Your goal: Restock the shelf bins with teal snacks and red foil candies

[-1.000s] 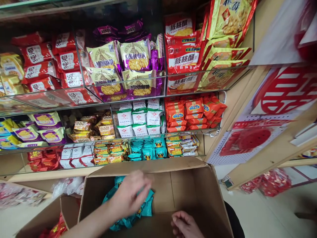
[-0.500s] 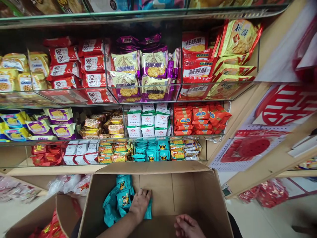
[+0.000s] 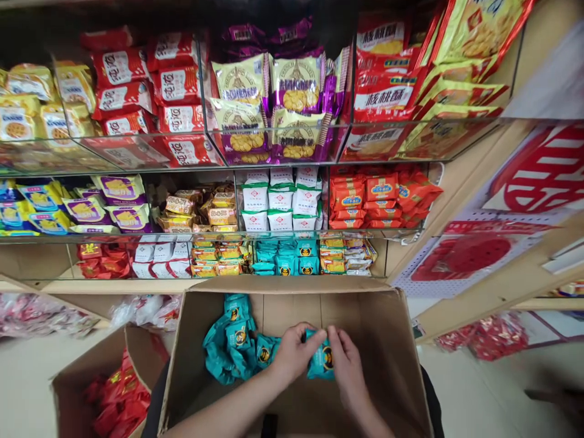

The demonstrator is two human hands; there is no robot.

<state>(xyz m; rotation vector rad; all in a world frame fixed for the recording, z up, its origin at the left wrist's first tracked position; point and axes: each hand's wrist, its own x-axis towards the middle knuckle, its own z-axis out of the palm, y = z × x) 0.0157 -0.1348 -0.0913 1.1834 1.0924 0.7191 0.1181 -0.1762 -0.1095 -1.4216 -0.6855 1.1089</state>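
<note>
Inside a large cardboard box [image 3: 292, 285], both hands meet over a teal snack packet [image 3: 323, 359] with a yellow and black emblem. My left hand [image 3: 298, 350] pinches the packet's left edge and upper corner. On its other side, my right hand [image 3: 345, 359] grips the right edge, thumb near the other thumb. Another teal packet [image 3: 266, 351] lies just left of my left wrist. Several more teal packets [image 3: 230, 340] are heaped against the box's left wall. My forearms cover part of the box floor.
Glass-fronted shelves of wrapped snacks rise behind the box, with matching teal packets [image 3: 286, 264] on the lowest tier. At the left, a smaller carton [image 3: 75, 389] holds red packets [image 3: 121, 389]. Red decorations [image 3: 463, 255] hang on the right side panel.
My left hand has moved right from the teal heap to the middle of the box. Both hands now hold one teal packet. The view has tilted downward.
</note>
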